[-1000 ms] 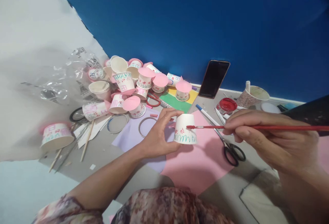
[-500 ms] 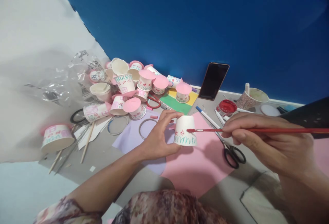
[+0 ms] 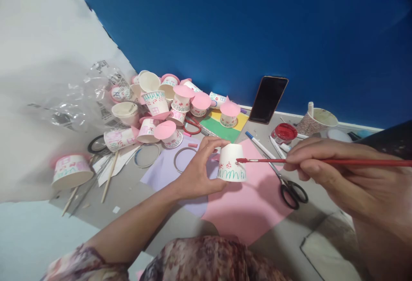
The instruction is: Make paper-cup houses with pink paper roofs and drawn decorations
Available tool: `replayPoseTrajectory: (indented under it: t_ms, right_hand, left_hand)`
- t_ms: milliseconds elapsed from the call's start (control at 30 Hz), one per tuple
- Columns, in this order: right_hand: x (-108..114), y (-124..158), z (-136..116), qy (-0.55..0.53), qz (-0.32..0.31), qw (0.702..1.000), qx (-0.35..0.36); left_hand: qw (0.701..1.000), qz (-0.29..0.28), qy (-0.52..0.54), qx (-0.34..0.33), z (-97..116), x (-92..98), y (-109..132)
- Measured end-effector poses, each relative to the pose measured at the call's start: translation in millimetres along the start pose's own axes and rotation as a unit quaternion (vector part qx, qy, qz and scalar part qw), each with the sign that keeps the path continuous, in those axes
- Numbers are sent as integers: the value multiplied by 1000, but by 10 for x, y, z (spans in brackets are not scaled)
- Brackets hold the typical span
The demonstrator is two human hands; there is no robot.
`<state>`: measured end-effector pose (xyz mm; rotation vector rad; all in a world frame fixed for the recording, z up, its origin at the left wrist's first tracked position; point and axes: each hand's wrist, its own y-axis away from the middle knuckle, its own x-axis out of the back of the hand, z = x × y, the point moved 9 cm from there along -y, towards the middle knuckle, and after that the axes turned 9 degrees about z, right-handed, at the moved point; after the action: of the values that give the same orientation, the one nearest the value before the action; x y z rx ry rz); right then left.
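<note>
A white paper cup (image 3: 232,156), turned upside down, is gripped at its left side between the thumb and fingers of my left hand (image 3: 201,171). Green wavy strokes run round its rim, with small red dabs above them. Pinched in my right hand (image 3: 341,173) is a red paintbrush (image 3: 328,161). Its red-coated tip is at the cup's right part; whether it touches the wall I cannot tell. Pink paper (image 3: 254,199) lies below the cup. Black-handled scissors (image 3: 292,193) rest between the cup and my right hand.
Several decorated cups with pink paper tops (image 3: 169,130) crowd the back left beside a clear plastic bag (image 3: 103,83). A phone (image 3: 268,99) leans on the blue wall. Red paint (image 3: 285,132) stands in an open jar, near a patterned cup (image 3: 317,120). Tape rings (image 3: 147,155) lie left.
My right hand has shifted slightly right, and the brush tip has moved a little right and up along the cup. My left hand still holds the cup in nearly the same place.
</note>
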<state>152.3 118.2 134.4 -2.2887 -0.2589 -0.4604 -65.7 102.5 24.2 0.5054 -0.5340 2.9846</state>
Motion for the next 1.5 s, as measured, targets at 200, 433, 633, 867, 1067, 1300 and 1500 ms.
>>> replayPoseTrajectory:
  t_ms: [200, 433, 633, 867, 1067, 1300, 1500]
  right_hand:
    - [-74, 3, -23, 5, -33, 999, 20]
    - [0, 8, 4, 20, -1, 1000, -1]
    - [-90, -13, -45, 11, -49, 998, 29]
    - [-100, -7, -32, 10, -50, 998, 29]
    - [-25, -27, -41, 9, -16, 999, 39]
    - [-78, -19, -22, 18, -36, 999, 25]
    - [-77, -9, -16, 6, -41, 999, 18]
  left_hand:
    - [1000, -3, 9, -7, -10, -37, 1]
    - [1000, -2, 5, -9, -26, -30, 3]
    - [1000, 0, -9, -8, -1, -26, -9]
    - [1000, -1, -10, -4, 31, -28, -21]
    - [1000, -6, -2, 1, 46, -37, -22]
    - [1000, -9, 4, -2, -3, -44, -1]
    - [1000, -7, -4, -13, -4, -47, 4]
